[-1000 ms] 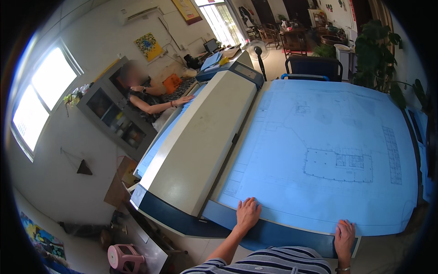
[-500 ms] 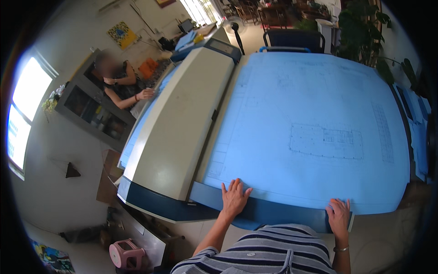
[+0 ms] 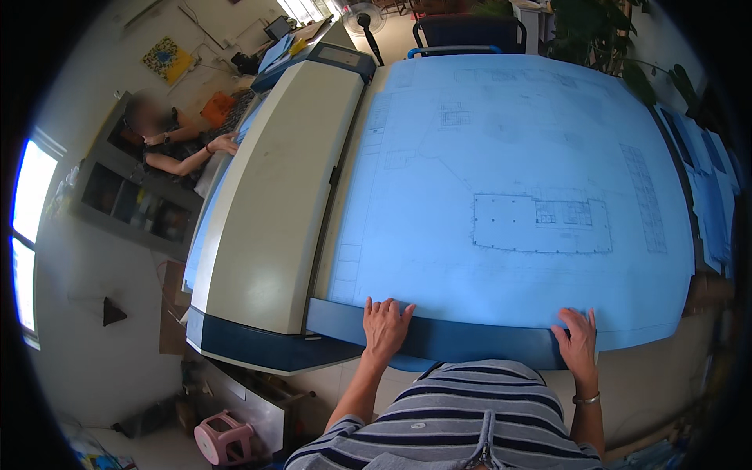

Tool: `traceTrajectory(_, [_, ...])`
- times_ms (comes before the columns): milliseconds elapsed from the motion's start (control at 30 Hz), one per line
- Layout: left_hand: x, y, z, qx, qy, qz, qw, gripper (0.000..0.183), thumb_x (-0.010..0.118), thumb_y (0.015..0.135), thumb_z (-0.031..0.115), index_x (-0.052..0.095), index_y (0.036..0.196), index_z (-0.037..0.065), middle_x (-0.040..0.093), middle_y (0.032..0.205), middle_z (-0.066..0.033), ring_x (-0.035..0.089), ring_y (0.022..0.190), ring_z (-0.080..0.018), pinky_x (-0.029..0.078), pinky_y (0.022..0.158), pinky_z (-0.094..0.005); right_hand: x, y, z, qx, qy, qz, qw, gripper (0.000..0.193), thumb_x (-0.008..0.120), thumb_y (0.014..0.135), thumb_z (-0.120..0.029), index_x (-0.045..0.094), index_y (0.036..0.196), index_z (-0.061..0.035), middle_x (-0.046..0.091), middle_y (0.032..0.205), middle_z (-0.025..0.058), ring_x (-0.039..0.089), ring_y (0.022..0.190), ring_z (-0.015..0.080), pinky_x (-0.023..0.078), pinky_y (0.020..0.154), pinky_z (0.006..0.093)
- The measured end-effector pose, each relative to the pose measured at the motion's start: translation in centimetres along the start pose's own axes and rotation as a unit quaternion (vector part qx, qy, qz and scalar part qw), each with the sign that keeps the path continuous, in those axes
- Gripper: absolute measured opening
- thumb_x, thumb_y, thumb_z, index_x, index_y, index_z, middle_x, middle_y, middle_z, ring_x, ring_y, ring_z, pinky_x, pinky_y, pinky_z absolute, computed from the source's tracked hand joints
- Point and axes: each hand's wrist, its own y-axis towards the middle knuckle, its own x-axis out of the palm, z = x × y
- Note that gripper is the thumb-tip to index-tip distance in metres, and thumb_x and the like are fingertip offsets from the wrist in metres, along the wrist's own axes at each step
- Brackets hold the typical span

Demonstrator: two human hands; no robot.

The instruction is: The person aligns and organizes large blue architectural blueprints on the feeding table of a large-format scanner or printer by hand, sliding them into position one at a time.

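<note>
Pale blue paper, a large drawing sheet with a building plan in dark lines, is spread across the centre and right of the frame. Its laying-out looks largely done: it lies nearly flat, with its left side beside the cream cover of a wide machine. Whether any of it has been taken under that cover cannot be told, nor can what is left be read from this view. Below the sheet, a dark blue rail is touched by both hands. The left hand is laid palm down, fingers extended, with nothing grasped. The right hand is rested near the sheet's lower right corner, fingers bent; whether the paper is pinched cannot be told. Beyond the machine, at upper left, a co-worker's hand is held near its far edge. Further blue sheets are seen at the right rim.
</note>
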Motion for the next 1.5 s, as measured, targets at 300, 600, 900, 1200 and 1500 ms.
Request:
traceTrajectory(300, [1.1,0.0,-0.7,0.028,0.013,0.021,0.999,0.037,0.068,0.1,0.037,0.072,0.111,0.002,0.073,0.125,-0.0167,0.066,0.118,-0.0351,0.036,0.119,-0.0575,0.0,-0.3,0.6,-0.012,-0.025,-0.016,0.999,0.031,0.077,0.092,-0.028,0.072,0.112,-0.0055,0.075,0.117,0.0121,0.065,0.119,0.0369,0.029,0.121,0.064])
traceTrajectory(600, [2.3,0.2,-0.3,0.065,-0.022,0.093,0.993,0.042,0.066,0.101,0.039,0.07,0.117,0.0,0.069,0.133,-0.0172,0.062,0.128,-0.036,0.035,0.118,-0.0609,-0.9,-0.3,0.6,-0.005,-0.024,0.002,1.0,0.033,0.079,0.09,-0.025,0.071,0.116,-0.0054,0.073,0.124,0.0125,0.065,0.122,0.0357,0.03,0.121,0.0629])
traceTrajectory(900, [1.5,-0.1,-0.3,0.045,-0.02,0.07,0.996,0.042,0.064,0.102,0.04,0.068,0.119,0.002,0.067,0.137,-0.0165,0.059,0.133,-0.0355,0.033,0.119,-0.0632,-0.3,-0.9,0.9,-0.002,-0.032,-0.021,0.999,0.037,0.079,0.092,-0.03,0.07,0.119,-0.0063,0.073,0.126,0.0113,0.065,0.122,0.0346,0.028,0.121,0.0639])
traceTrajectory(1200, [1.2,-0.1,0.0,0.021,-0.016,0.039,0.999,0.044,0.061,0.104,0.04,0.07,0.126,0.003,0.065,0.142,-0.0185,0.056,0.139,-0.0342,0.026,0.124,-0.0604,-0.3,-0.5,0.6,0.013,-0.068,0.01,0.998,0.037,0.079,0.091,-0.033,0.072,0.112,-0.0039,0.074,0.12,0.0119,0.066,0.118,0.0338,0.029,0.12,0.0652])
traceTrajectory(1500, [1.4,-0.2,-0.1,0.011,-0.035,0.058,0.998,0.043,0.061,0.105,0.04,0.071,0.125,0.004,0.067,0.14,-0.0173,0.058,0.137,-0.0335,0.026,0.124,-0.0609,-0.4,-0.2,0.3,0.011,-0.052,-0.002,0.999,0.033,0.08,0.089,-0.026,0.072,0.113,-0.0039,0.074,0.122,0.014,0.065,0.119,0.0338,0.026,0.123,0.0621])
